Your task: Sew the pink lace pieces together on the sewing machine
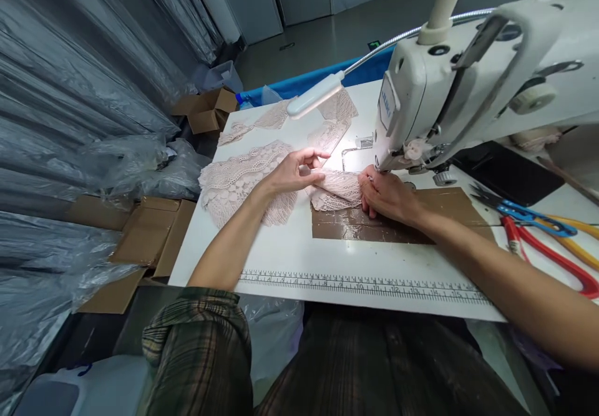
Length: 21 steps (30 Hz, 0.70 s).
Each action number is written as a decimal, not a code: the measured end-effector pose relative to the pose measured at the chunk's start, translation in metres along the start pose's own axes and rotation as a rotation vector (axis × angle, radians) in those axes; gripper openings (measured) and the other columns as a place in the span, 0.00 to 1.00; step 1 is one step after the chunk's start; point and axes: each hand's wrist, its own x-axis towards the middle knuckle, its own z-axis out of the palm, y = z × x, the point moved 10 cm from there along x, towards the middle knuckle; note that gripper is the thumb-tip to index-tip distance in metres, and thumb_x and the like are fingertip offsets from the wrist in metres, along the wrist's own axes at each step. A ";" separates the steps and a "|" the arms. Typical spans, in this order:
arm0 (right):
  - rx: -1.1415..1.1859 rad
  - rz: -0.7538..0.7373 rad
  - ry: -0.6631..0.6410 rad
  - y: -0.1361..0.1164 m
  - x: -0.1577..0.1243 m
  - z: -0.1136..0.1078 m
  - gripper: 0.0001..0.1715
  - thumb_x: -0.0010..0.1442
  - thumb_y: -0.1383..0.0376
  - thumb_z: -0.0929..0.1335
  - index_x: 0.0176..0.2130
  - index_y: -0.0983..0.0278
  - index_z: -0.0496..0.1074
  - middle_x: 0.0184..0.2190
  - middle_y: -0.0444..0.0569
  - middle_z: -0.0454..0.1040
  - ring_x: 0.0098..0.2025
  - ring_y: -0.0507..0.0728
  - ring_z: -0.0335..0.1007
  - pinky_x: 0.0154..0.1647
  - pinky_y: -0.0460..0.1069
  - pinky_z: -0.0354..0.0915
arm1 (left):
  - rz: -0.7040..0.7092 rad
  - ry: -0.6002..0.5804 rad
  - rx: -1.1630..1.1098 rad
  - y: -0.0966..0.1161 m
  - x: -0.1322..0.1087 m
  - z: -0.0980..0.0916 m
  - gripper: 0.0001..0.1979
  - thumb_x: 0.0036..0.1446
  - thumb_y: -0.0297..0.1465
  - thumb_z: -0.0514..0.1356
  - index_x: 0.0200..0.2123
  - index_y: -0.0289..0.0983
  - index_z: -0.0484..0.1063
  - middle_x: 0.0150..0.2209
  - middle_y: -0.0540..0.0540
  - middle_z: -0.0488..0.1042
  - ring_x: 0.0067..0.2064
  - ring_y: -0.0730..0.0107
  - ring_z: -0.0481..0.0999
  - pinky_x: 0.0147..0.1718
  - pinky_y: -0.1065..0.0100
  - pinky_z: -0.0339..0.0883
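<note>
A pale pink lace piece lies between my two hands, in front of the white sewing machine. My left hand pinches its left end between thumb and fingers. With fingers curled, my right hand grips the right end just below the machine head. Part of the lace rests over a brown taped patch on the white table. Beside my left forearm a larger lace piece is spread flat. More lace lies behind, under the lamp.
A white lamp hangs over the table's back. At the right are blue-handled scissors, red-handled scissors and a black flat object. A printed ruler follows the front edge. Cardboard boxes and plastic bags stand left.
</note>
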 end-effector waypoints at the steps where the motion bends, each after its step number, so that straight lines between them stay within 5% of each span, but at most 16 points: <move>1: 0.008 -0.010 0.005 0.000 0.000 0.000 0.18 0.72 0.63 0.56 0.29 0.60 0.58 0.17 0.41 0.72 0.19 0.51 0.69 0.31 0.47 0.63 | -0.001 0.010 0.008 -0.001 0.000 -0.001 0.28 0.53 0.36 0.68 0.55 0.32 0.71 0.35 0.47 0.70 0.35 0.72 0.71 0.34 0.68 0.66; 21: -0.007 0.042 0.055 -0.006 -0.003 -0.004 0.20 0.72 0.64 0.55 0.27 0.59 0.56 0.17 0.43 0.72 0.17 0.52 0.68 0.34 0.48 0.65 | 0.010 0.007 -0.111 -0.003 0.000 0.000 0.25 0.54 0.34 0.67 0.54 0.32 0.70 0.35 0.48 0.72 0.36 0.74 0.72 0.38 0.68 0.69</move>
